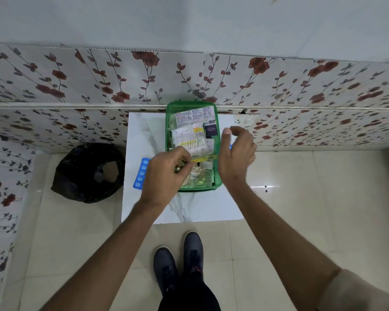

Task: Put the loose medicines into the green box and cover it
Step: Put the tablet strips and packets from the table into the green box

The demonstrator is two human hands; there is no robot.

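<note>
The green box (169, 122) stands open on the white bench (144, 131), packed with medicine packets (190, 136), with both hands above it. The left hand (164, 176) hovers over the box's near left corner, fingers pinched on a small yellowish strip (194, 160) that reaches across the packets. Just left of that hand, a blue pill strip (141, 173) lies on the bench. The right hand (237, 153) hangs at the box's right edge, fingers loosely curled and apart, holding nothing that can be made out.
</note>
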